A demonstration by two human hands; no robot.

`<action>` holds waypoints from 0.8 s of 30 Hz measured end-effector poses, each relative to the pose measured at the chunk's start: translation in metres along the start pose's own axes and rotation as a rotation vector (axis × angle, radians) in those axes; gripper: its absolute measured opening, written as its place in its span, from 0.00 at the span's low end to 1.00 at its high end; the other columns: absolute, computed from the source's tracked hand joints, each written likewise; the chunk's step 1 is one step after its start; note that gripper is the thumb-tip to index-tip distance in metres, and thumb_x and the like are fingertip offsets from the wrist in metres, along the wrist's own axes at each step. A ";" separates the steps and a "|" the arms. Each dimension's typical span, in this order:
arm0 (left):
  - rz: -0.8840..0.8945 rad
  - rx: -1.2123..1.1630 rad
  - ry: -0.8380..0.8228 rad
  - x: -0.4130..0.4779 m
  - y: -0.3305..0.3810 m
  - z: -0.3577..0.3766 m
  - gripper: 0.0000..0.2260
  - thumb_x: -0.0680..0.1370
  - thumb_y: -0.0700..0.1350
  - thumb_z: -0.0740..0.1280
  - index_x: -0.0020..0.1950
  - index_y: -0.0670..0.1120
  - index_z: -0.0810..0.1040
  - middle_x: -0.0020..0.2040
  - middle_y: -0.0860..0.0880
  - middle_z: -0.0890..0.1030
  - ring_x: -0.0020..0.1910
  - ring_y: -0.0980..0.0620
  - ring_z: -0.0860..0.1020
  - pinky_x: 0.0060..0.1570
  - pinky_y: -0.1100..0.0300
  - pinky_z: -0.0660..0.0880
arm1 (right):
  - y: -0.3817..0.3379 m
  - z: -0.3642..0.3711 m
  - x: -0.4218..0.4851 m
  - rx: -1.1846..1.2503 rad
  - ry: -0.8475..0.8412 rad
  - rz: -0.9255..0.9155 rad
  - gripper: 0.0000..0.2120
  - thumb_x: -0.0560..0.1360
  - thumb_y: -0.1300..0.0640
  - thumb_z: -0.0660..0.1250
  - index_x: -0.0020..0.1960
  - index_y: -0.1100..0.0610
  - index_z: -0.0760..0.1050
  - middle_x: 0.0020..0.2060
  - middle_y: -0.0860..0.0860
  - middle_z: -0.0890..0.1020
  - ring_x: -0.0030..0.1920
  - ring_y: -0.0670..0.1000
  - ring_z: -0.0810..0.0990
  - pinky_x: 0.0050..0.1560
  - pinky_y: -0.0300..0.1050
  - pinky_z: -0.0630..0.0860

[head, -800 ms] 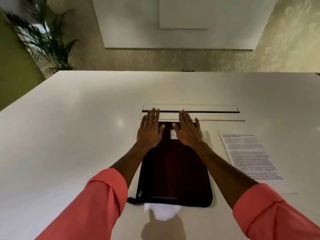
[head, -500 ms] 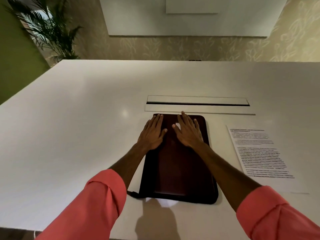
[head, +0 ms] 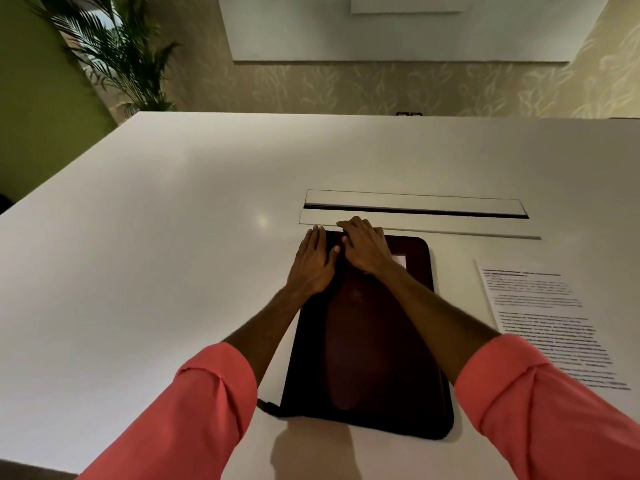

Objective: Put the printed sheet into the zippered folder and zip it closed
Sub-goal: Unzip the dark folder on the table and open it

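Observation:
A dark maroon zippered folder (head: 374, 358) lies shut and flat on the white table (head: 156, 254), straight ahead of me. My left hand (head: 313, 265) rests flat on its far left corner, fingers stretched forward. My right hand (head: 365, 247) sits just beside it on the far edge, fingers curled down over the rim; what they pinch is hidden. The printed sheet (head: 547, 323) lies face up on the table to the right of the folder, apart from it and untouched.
A long cable slot with a raised lid (head: 415, 209) is set into the table just beyond the folder. A short strap (head: 268, 407) sticks out at the folder's near left corner. A potted palm (head: 114, 53) stands past the table's far left corner.
My right hand has slid left along the folder's far edge and curled its fingers beside my left hand. My left hand shifted to the far left corner. The camera moved closer.

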State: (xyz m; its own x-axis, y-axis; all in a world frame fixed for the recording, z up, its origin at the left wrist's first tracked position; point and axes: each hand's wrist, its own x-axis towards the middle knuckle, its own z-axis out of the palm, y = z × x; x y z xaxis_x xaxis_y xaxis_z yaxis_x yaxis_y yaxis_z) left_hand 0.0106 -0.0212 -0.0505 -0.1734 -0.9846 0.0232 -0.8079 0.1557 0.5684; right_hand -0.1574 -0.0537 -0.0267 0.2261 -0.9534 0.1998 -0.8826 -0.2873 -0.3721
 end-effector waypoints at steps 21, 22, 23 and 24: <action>-0.087 -0.072 0.073 -0.006 -0.002 0.012 0.32 0.89 0.59 0.51 0.89 0.45 0.46 0.89 0.45 0.51 0.88 0.48 0.48 0.86 0.50 0.46 | -0.003 -0.001 0.095 -0.018 -0.377 -0.214 0.14 0.75 0.71 0.69 0.55 0.57 0.85 0.52 0.51 0.80 0.55 0.53 0.80 0.52 0.46 0.76; -0.084 -0.072 0.078 -0.006 -0.003 0.013 0.32 0.89 0.59 0.51 0.89 0.46 0.47 0.89 0.46 0.51 0.88 0.48 0.48 0.86 0.50 0.46 | -0.002 -0.001 0.094 -0.036 -0.358 -0.233 0.13 0.76 0.70 0.69 0.56 0.57 0.85 0.53 0.52 0.81 0.54 0.53 0.80 0.52 0.46 0.76; -0.074 -0.071 0.083 -0.005 -0.003 0.012 0.31 0.89 0.59 0.51 0.89 0.48 0.47 0.89 0.46 0.51 0.88 0.48 0.48 0.86 0.50 0.46 | 0.001 -0.001 0.093 -0.048 -0.332 -0.253 0.12 0.77 0.68 0.70 0.56 0.57 0.85 0.53 0.53 0.81 0.53 0.53 0.80 0.52 0.47 0.77; -0.060 -0.068 0.085 -0.005 -0.004 0.012 0.30 0.89 0.59 0.51 0.89 0.50 0.47 0.89 0.46 0.52 0.88 0.48 0.48 0.86 0.50 0.46 | 0.003 -0.002 0.091 -0.055 -0.306 -0.273 0.10 0.78 0.67 0.69 0.56 0.57 0.85 0.52 0.53 0.81 0.53 0.54 0.80 0.52 0.50 0.78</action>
State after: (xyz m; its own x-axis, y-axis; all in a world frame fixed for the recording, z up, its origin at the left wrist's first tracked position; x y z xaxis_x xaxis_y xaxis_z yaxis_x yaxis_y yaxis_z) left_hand 0.0076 -0.0156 -0.0627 -0.0755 -0.9956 0.0554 -0.7750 0.0936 0.6251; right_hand -0.1403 -0.1414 -0.0080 0.5596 -0.8288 0.0024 -0.7921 -0.5357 -0.2924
